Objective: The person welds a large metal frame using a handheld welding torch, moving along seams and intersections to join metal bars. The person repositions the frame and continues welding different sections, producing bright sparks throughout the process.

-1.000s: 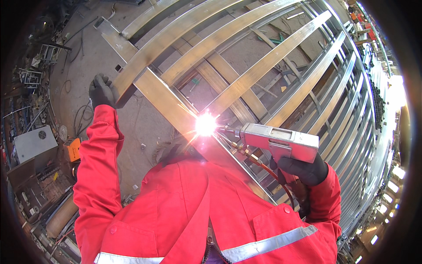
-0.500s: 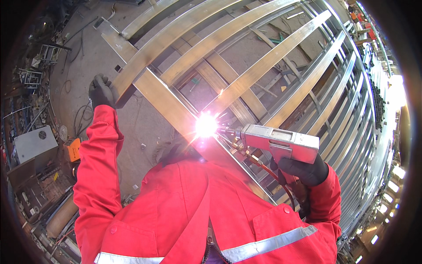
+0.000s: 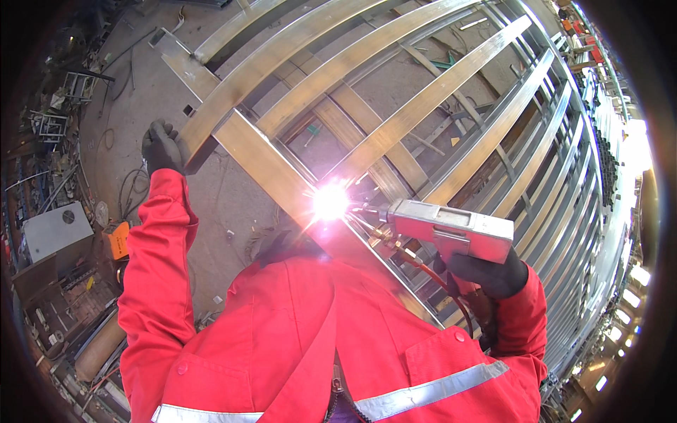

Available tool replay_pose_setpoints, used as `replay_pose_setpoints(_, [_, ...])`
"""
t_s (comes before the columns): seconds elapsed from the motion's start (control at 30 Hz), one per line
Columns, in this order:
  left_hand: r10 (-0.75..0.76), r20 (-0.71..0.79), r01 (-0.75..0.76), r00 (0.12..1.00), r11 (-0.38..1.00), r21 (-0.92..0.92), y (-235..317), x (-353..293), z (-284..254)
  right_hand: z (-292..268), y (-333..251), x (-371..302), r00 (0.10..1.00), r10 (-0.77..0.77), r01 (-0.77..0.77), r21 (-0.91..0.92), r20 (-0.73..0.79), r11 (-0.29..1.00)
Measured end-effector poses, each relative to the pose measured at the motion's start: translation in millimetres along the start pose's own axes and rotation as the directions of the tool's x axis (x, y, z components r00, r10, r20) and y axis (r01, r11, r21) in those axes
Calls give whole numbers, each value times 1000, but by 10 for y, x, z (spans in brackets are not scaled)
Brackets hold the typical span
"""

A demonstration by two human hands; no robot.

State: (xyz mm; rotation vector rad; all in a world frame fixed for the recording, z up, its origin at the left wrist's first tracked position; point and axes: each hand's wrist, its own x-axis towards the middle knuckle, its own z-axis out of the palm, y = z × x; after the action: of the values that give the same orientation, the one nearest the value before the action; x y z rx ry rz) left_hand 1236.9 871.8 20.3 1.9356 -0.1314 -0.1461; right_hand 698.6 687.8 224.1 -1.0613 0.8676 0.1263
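My right hand (image 3: 492, 275), in a dark glove, is wrapped round the grip of a silver handheld welding gun (image 3: 451, 224). The gun's nozzle points left at a blinding white glow (image 3: 330, 202) with sparks, which hides the weld spot. That glow sits on a long rectangular metal rail (image 3: 262, 163), near where a crossing bar (image 3: 395, 134) meets it. A brass fitting with a reddish-brown hose (image 3: 423, 271) hangs below the gun. Out to the left, my gloved left hand (image 3: 161, 146) is closed at the near end of a rectangular metal tube (image 3: 236, 99).
The metal frame's many parallel bars (image 3: 522, 166) stretch away to the right. At the left are a grey box (image 3: 58, 229), an orange object (image 3: 118, 240), a cylinder (image 3: 99, 347) and scattered tools. Loose cables (image 3: 132, 187) lie on the concrete floor (image 3: 233, 197).
Sparks around the glow have shifted. The gun and both hands hold almost the same places.
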Motion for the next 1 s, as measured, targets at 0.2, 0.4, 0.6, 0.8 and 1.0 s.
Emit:
replay_pose_setpoints(0.2, [5,57,-7,998,999,44,-71,172,-57,-1,-31,-318,959,-115,130,41,-258,991])
replay_pose_setpoints(0.4, [10,86,-11,996,1000,12,-26,116,52,259,99,-642,826,-274,353,73,-492,933])
replay_pose_setpoints(0.6, [61,142,-63,988,998,9,-95,272,100,771,434,-999,695,-265,424,82,-668,902])
replay_pose_setpoints(0.8, [360,227,-403,905,896,185,-526,850,163,1393,803,-1567,606,-233,378,17,-760,926])
replay_pose_setpoints(1.0, [453,325,-536,830,808,244,-567,916,382,1925,1018,-2231,568,-92,128,-22,-818,992])
